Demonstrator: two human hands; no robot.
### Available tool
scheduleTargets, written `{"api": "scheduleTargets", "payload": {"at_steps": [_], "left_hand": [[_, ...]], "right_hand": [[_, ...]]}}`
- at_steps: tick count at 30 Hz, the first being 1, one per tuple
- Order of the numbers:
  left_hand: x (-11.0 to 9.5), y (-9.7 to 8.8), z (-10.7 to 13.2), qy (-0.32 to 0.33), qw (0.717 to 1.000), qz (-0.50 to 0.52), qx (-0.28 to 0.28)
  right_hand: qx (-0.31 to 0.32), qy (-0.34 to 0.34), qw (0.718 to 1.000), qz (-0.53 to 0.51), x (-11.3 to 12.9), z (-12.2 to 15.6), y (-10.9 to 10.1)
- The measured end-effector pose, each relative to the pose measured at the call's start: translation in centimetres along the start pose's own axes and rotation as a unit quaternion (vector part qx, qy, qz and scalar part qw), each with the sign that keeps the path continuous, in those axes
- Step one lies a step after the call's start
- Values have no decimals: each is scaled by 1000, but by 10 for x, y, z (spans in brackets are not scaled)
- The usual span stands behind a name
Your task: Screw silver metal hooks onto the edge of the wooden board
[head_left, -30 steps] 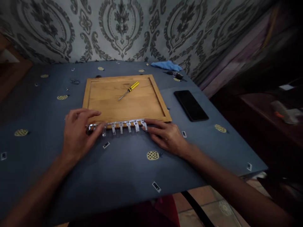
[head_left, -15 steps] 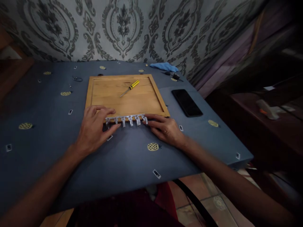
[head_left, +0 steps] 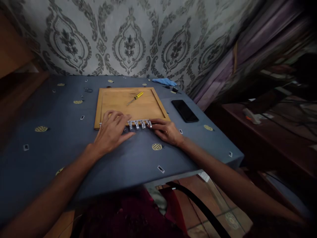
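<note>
A metal hook rack (head_left: 136, 124) with several hooks lies along the near edge of a framed wooden board (head_left: 119, 102). My left hand (head_left: 111, 130) is over the left part of the rack and hides some of its hooks. Its fingers bend across the board's edge, while the thumb points right, apart from them, below the rail. At the right end of the rack, my right hand (head_left: 165, 131) has its fingertips closed on the last hook. A yellow and black screwdriver (head_left: 138, 96) rests on the board, tip toward the near left.
To the board's right lies a black phone (head_left: 185, 111). Behind it are a blue cloth (head_left: 164, 81) and a small dark object (head_left: 174, 89). Small metal pieces (head_left: 87, 90) lie at the back left. A patterned curtain (head_left: 128, 39) hangs behind the blue-covered table (head_left: 61, 145).
My left hand has shifted right along the rack and now covers more hooks. My right hand stays at the right end. The head view has tilted and turned slightly.
</note>
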State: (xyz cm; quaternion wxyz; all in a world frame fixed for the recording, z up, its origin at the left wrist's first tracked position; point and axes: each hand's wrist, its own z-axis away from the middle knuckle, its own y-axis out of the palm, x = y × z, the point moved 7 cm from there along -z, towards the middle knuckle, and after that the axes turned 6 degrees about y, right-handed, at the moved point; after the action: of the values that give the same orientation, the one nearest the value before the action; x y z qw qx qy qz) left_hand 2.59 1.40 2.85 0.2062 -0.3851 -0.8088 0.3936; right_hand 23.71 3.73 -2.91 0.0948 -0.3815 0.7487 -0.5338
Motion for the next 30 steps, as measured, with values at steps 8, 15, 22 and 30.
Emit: {"api": "scheduleTargets", "payload": {"at_steps": [8,15,22,30], "left_hand": [[1,2,4,44,998,-46,-2],[9,-7,6,27,998,-57,-19],[7,-6,8,-3,999,-30,-18],[-5,27,-26,-75,989,90,95]], "right_hand": [[-13,-11,1000,-17,-2,-2,2],[-19,-16,1000,-10,0,-4,1],[-15,-14,1000,-2,3,-2,-1],[0,10,1000,25,2,3,-1]]}}
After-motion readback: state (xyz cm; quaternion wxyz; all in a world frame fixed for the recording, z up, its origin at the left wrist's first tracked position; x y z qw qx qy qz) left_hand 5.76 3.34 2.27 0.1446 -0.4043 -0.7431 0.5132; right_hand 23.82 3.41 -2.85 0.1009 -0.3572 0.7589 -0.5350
